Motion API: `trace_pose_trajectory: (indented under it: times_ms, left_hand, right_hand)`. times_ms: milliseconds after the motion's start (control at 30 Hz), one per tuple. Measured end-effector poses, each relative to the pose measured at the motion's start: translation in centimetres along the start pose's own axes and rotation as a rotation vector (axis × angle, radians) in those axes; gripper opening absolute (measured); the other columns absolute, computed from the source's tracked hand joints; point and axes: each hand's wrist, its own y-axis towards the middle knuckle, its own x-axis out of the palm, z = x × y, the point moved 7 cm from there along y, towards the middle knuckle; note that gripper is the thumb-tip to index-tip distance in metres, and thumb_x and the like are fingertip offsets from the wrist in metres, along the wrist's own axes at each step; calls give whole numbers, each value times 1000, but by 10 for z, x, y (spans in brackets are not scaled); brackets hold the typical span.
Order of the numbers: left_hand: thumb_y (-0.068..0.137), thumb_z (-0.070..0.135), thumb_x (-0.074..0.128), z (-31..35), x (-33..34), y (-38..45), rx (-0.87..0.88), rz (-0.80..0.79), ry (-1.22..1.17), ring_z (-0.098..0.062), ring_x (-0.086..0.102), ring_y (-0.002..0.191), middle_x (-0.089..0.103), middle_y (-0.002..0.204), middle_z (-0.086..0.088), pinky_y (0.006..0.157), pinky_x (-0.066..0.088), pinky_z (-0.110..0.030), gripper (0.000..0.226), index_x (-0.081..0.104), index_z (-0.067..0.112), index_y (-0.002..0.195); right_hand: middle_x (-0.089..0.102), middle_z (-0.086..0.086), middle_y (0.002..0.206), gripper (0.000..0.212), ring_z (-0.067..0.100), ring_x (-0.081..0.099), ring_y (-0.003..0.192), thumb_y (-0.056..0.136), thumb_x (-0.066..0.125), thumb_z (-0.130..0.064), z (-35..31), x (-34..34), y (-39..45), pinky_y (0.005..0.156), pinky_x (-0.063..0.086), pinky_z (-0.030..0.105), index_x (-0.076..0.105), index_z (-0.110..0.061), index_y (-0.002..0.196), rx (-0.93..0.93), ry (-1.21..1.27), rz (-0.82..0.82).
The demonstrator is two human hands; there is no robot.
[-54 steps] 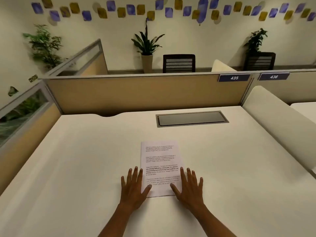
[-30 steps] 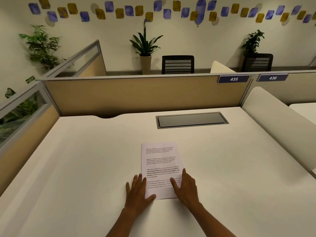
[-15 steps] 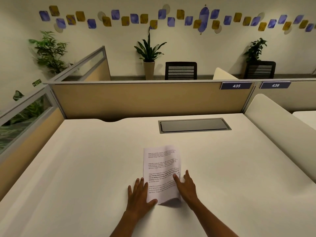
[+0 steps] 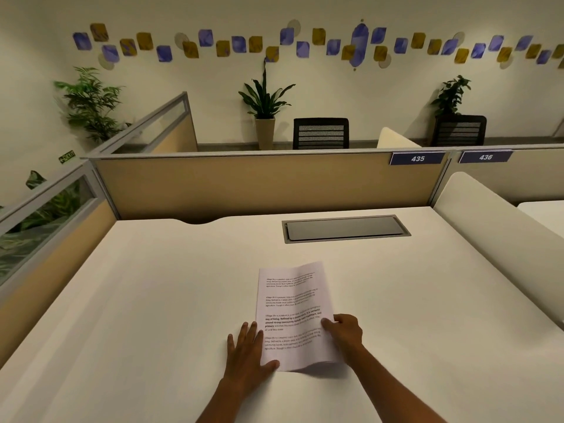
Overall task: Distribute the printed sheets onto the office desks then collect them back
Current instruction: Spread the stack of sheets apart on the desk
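Observation:
A printed sheet [image 4: 291, 312] with several blocks of black text lies on the white desk [image 4: 152, 300], its right side lifted and curled off the surface. My right hand [image 4: 346, 332] grips that raised right edge, thumb on top of the paper. My left hand [image 4: 247, 355] rests flat on the desk at the sheet's lower left corner, fingers spread, thumb touching the bottom edge.
A grey cable hatch [image 4: 346, 228] is set into the desk behind the sheet. Tan partitions [image 4: 259, 184] wall the back and left. A white divider [image 4: 500, 236] bounds the right side. Labels 435 [image 4: 417, 158] and 436 [image 4: 485, 157] hang on the partition.
The sheet lay flat under both hands; my right hand has since closed on its right edge and lifted that side. My left hand has stayed by the lower left corner.

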Motion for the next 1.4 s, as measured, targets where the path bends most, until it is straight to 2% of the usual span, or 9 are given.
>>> trace_pose_trajectory:
  times_ms: [167, 333, 500, 733, 833, 900, 1033, 1200, 1400]
  left_hand:
    - [87, 66, 40, -2, 0, 0, 4, -47, -4, -23, -13, 151, -8, 165, -3, 119, -10, -54, 89, 7, 19, 155]
    - [90, 65, 41, -8, -11, 0, -30, -63, -107, -20, -9, 152, -2, 165, -2, 121, -6, -50, 88, 8, 17, 155]
    - [89, 55, 57, -18, -45, -3, -92, 61, -492, -24, 15, 151, 18, 163, -7, 122, 17, -40, 86, 17, 14, 154]
    - [89, 43, 64, -37, -79, -4, -216, 129, -1059, -32, 49, 132, 46, 148, -13, 109, 42, -43, 82, 23, 11, 153]
    - [96, 35, 56, -40, -78, -4, -214, 81, -1312, -30, 62, 117, 59, 136, -13, 101, 50, -46, 55, 43, 9, 143]
    - [100, 27, 50, -37, -77, -7, -177, 62, -1411, -28, 69, 104, 69, 123, -15, 91, 56, -44, 29, 64, 9, 119]
    - [100, 11, 49, -41, -72, -13, -195, 110, -1509, -34, 69, 101, 71, 114, -18, 95, 54, -49, 20, 69, 5, 101]
    - [98, 10, 53, -46, -63, -14, -201, 120, -1510, -33, 69, 101, 72, 111, -16, 97, 53, -51, 19, 69, 2, 104]
    - [97, 14, 56, -45, -52, -12, -220, 151, -1539, -33, 70, 97, 74, 103, -13, 91, 56, -47, 16, 71, 8, 97]
  right_hand:
    - [68, 8, 101, 17, 21, 62, 83, 88, 66, -23, 2, -7, -8, 77, 53, 32, 60, -10, 96, -49, -166, 34]
    - [64, 9, 105, 18, 27, 63, 94, 87, 66, -14, 10, -6, -9, 87, 53, 37, 61, -7, 103, -17, -86, 46]
    - [66, 10, 107, 21, 30, 66, 98, 83, 73, -11, 4, -11, -7, 91, 55, 41, 67, -6, 103, -73, 134, 38]
    - [76, 13, 94, 12, 34, 72, 88, 82, 76, -13, -23, -12, -9, 86, 59, 48, 73, -8, 92, -167, 316, -46]
    - [77, 12, 91, 10, 34, 73, 86, 81, 77, -12, -31, -9, -12, 84, 60, 48, 75, -6, 88, -176, 357, -72]
    - [78, 11, 88, 6, 30, 72, 81, 81, 77, -11, -35, -6, -15, 79, 59, 45, 76, -7, 85, -190, 372, -84]
    - [77, 14, 88, 6, 23, 69, 73, 83, 74, -11, -36, -1, -24, 69, 58, 36, 77, -6, 81, -196, 384, -99]
    - [76, 19, 94, 14, 33, 71, 83, 90, 67, -12, -30, 3, -37, 85, 57, 52, 76, -2, 88, -199, 370, -93]
    - [77, 13, 93, 23, 33, 70, 87, 95, 60, -22, -19, -14, -44, 85, 55, 50, 75, -7, 87, -202, 310, 18]
